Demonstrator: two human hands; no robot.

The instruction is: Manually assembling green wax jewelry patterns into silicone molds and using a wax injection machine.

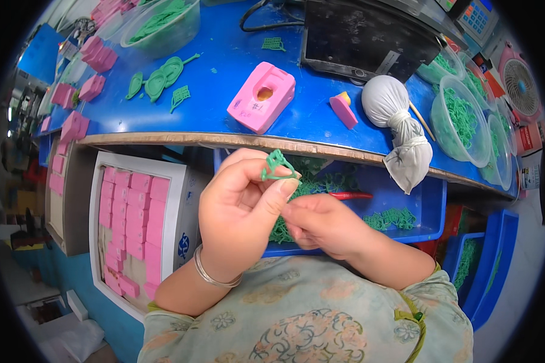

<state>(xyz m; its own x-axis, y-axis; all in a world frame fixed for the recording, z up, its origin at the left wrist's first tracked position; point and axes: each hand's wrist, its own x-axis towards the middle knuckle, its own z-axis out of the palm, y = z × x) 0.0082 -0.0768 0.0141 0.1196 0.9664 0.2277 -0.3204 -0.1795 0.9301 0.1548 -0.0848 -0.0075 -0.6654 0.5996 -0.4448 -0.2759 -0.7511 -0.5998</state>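
Observation:
My left hand [236,202] is raised over the drawer, thumb and fingers pinching a small green openwork wax piece [278,166] shaped like a ring. A metal bangle circles that wrist. Close beside it, my right hand [324,225] is closed, its fingertips near the left thumb. Whatever the right fingers hold is hidden. Just beyond this hand shows a red pointed handle [352,195]; I cannot tell whether the hand touches it. Beneath both hands is a blue drawer tray [427,209] with many green lattice pieces [390,219] in it.
On the blue bench [212,103] stand a pink mould block [262,97], a small pink piece [343,112], a tied white cloth bag [386,103] and a black machine [369,39]. Clear bowls [460,121] hold green pieces at right. A white box [94,242] of pink moulds stands left.

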